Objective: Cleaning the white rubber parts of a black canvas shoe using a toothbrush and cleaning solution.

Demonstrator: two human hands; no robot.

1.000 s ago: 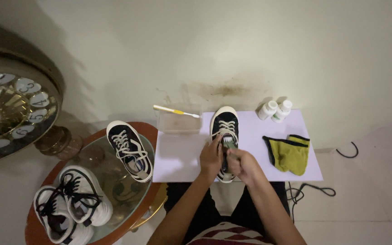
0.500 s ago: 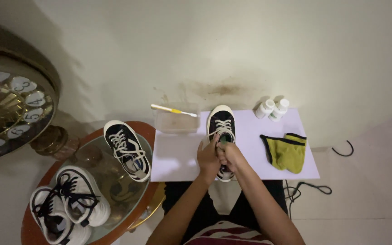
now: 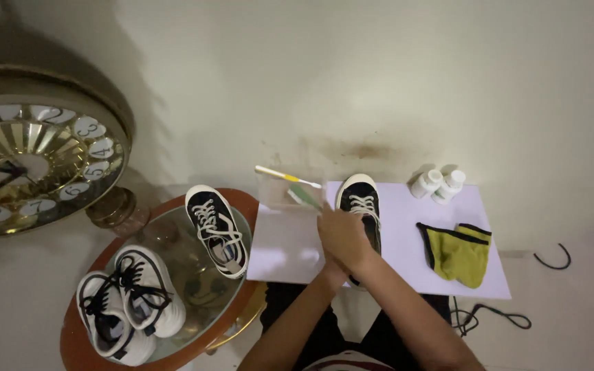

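Note:
A black sneaker with white laces and a white toe cap (image 3: 360,199) lies on a pale lilac sheet (image 3: 407,240). My right hand (image 3: 344,237) reaches left across the sneaker and holds a small green brush (image 3: 306,196). The brush tip is at a clear plastic container (image 3: 278,196) on the sheet's far left corner. A white and yellow toothbrush (image 3: 284,176) lies across that container's rim. My left hand (image 3: 331,269) is mostly hidden under the right one, against the sneaker's near left side; its grip does not show.
Two white bottles (image 3: 438,184) stand at the sheet's far edge and a yellow-green cloth (image 3: 460,253) lies at its right. A round glass table (image 3: 173,268) on the left carries the matching black sneaker (image 3: 216,230) and white sneakers (image 3: 130,302). A big clock (image 3: 36,165) leans behind; cables (image 3: 489,316) lie right.
My right hand has left the sneaker's laces and swung left to the clear container with the green brush. The left hand stays by the sneaker.

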